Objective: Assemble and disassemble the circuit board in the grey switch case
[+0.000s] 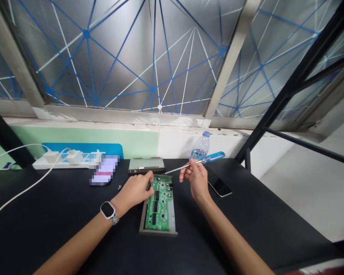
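Observation:
A green circuit board lies in a shallow grey metal casing on the black table. My left hand, with a watch on its wrist, grips the casing's left side near the far end, fingers curled and thumb over the board. In my right hand is a screwdriver with a clear blue handle, pinched by its thin shaft just below the handle. The shaft slants down to the left, its tip by the casing's far edge; I cannot tell whether it touches.
A metal cover lies behind the casing. Tiny screw-like pieces rest to its left, near a blurred-out phone. A power strip with white cables stands at the back left. To the right are a dark phone and a water bottle.

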`<state>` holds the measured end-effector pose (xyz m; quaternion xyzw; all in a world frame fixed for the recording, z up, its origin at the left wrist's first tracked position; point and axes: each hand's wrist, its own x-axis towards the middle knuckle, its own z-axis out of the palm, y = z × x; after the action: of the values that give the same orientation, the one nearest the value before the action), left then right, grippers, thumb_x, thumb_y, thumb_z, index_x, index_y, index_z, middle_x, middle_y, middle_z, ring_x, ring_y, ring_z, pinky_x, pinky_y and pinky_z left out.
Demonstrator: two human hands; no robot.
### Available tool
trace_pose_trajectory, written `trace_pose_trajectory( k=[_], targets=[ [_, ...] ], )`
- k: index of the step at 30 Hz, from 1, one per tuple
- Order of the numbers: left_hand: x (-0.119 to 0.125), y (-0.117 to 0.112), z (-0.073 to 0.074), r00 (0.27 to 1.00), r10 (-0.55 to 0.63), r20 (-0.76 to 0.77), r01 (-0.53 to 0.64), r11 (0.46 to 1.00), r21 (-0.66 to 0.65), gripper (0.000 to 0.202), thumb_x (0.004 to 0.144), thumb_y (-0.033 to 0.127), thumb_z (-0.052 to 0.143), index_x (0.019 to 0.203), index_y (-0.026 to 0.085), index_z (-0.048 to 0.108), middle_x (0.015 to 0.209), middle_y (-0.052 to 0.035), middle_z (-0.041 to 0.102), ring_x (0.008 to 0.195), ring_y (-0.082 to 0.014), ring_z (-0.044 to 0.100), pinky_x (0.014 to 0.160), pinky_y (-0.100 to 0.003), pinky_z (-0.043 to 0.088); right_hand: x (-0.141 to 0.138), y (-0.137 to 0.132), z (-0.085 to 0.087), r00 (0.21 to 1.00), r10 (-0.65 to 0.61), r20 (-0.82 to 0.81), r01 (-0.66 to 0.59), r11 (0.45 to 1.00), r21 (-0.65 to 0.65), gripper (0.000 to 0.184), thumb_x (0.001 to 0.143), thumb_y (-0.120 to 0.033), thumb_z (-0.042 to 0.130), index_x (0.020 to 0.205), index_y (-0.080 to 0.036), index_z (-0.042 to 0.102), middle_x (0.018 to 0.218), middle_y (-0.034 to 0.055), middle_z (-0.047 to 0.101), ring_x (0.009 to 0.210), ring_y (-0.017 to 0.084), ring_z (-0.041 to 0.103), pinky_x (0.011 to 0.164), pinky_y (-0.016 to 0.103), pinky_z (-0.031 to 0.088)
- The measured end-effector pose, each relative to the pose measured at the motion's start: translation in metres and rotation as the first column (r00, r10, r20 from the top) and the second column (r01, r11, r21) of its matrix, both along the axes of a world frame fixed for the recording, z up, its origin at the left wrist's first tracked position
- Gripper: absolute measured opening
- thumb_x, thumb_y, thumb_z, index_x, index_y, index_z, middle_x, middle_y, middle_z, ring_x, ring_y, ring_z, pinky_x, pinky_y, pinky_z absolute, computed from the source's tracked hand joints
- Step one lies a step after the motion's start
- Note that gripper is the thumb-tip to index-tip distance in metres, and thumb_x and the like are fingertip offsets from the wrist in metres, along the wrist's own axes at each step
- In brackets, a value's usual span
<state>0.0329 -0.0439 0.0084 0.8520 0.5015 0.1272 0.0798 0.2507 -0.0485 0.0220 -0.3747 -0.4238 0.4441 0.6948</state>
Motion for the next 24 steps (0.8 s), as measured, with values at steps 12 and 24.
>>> trace_pose_trajectory(
  k=[12,24],
  targets=[
    [-0.029,-0.013,-0.007,0.973,0.226,-0.056,-0.226,0.974,0.003,0.005,0.081,0.025,0.049,0.085,0.024,0.046,0.068,-0.0013,0.064,0.067,-0.0263,0.065,0.055,-0.029,0.023,0.005,-0.003,-0.027,0.187,0.16,0.969,0.131,0.974,-0.186,0.034,0.088,-0.036,0.054,0.058,-0.02,0.05,0.06,0.0059,0.062,0.061,0.022,0.061,0.059,0.029,0.036],
    [-0.038,-0.016,-0.004,0.968,0.245,-0.051,-0.246,0.969,-0.031,0.005,0.084,0.028,0.045,0.083,0.023,0.046,0.068,-0.0015,0.063,0.065,-0.0239,0.063,0.054,-0.029,0.023,-0.017,-0.024,-0.015,-0.259,0.128,0.957,0.2,0.977,-0.077,0.027,0.092,-0.039,0.048,0.087,-0.018,0.064,0.079,0.0095,0.071,0.071,0.026,0.068,0.06,0.031,0.037]
  ],
)
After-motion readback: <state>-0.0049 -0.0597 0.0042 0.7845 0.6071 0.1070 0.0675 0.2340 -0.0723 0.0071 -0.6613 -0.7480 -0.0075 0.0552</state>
